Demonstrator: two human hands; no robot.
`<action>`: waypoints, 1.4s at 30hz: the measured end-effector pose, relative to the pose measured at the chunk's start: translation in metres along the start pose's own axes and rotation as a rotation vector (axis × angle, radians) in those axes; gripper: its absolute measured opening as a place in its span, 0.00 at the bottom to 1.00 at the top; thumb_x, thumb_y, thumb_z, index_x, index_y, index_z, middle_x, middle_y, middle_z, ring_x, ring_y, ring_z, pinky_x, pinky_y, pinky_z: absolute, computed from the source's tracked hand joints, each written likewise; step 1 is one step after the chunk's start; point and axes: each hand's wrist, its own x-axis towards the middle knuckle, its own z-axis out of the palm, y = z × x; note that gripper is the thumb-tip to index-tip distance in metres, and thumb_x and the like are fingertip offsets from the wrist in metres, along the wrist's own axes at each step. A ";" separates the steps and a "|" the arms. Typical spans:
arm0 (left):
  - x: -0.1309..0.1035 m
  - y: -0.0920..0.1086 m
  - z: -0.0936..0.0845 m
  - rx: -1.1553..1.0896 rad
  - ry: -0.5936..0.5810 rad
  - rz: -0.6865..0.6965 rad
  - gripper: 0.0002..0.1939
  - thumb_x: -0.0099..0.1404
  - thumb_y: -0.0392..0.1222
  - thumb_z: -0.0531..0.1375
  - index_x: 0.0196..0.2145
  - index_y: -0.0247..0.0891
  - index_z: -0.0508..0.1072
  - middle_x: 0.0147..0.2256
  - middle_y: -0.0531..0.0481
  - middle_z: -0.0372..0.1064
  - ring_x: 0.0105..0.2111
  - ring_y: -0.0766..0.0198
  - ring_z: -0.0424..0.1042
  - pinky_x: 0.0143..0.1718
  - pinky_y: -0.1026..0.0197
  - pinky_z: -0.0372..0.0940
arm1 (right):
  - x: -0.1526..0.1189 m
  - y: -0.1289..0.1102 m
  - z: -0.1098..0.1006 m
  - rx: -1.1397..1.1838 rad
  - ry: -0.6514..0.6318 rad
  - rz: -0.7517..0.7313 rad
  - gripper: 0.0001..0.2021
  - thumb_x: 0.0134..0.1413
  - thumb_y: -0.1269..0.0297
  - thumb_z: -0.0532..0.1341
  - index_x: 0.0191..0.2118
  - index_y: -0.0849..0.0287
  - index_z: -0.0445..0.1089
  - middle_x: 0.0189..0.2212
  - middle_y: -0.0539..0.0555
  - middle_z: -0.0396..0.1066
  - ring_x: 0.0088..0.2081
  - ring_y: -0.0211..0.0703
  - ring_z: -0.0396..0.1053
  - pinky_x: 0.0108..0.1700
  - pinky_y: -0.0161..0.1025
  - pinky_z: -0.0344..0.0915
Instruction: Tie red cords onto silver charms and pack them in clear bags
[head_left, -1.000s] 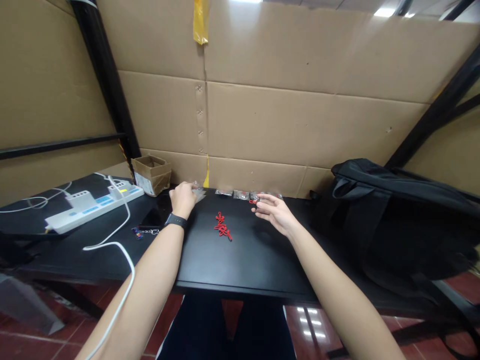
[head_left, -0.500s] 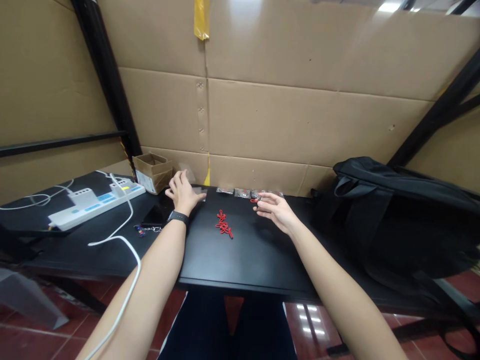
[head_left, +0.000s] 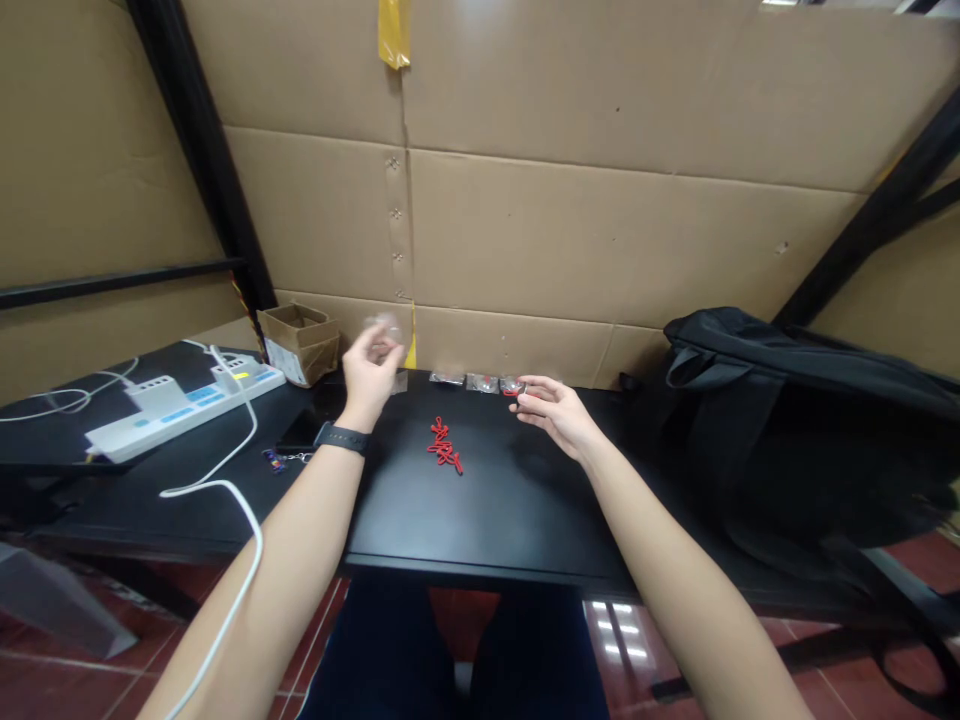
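Observation:
My left hand (head_left: 370, 372) is raised near the back of the table, with fingers pinched on a clear plastic bag (head_left: 384, 326) that is blurred by motion. My right hand (head_left: 553, 412) is closed on a small item with a red cord (head_left: 511, 393); the fingers hide most of it. Between the hands, a red knotted cord (head_left: 444, 446) lies on the black table (head_left: 450, 520). Behind it, small clear packets (head_left: 482, 383) sit in a row along the back edge, and another clear bag (head_left: 400, 382) lies close to my left wrist.
A small open cardboard box (head_left: 300, 345) stands at the back left. Nearer are a white power strip (head_left: 187, 410), a dark phone (head_left: 298, 432), a keychain (head_left: 275, 460) and a white cable (head_left: 251, 520) crossing my left forearm. A black backpack (head_left: 795, 440) fills the right side.
My left hand has gone from spread fingers low at the table to a pinch, lifting a clear bag. My right hand stays at nearly the same place. The view has shifted slightly.

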 end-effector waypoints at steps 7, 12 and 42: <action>-0.043 0.018 0.044 0.239 -0.912 0.331 0.15 0.66 0.35 0.55 0.37 0.48 0.82 0.44 0.52 0.79 0.60 0.54 0.66 0.61 0.46 0.52 | 0.002 -0.008 -0.016 -0.112 0.108 -0.094 0.29 0.45 0.60 0.75 0.54 0.56 0.72 0.45 0.57 0.77 0.40 0.44 0.78 0.41 0.39 0.74; -0.058 0.030 0.054 0.351 -0.963 0.401 0.22 0.67 0.33 0.50 0.48 0.48 0.79 0.58 0.50 0.71 0.62 0.53 0.60 0.59 0.46 0.49 | 0.006 -0.003 -0.023 -0.344 0.157 -0.174 0.30 0.42 0.55 0.75 0.52 0.57 0.72 0.43 0.58 0.77 0.36 0.43 0.76 0.38 0.40 0.73; -0.081 0.059 0.053 0.375 -1.398 0.319 0.24 0.70 0.61 0.52 0.62 0.70 0.63 0.72 0.52 0.45 0.70 0.38 0.46 0.62 0.28 0.45 | 0.005 0.008 -0.020 -1.290 -0.250 -0.149 0.14 0.41 0.54 0.74 0.31 0.58 0.82 0.24 0.52 0.77 0.27 0.41 0.71 0.30 0.35 0.60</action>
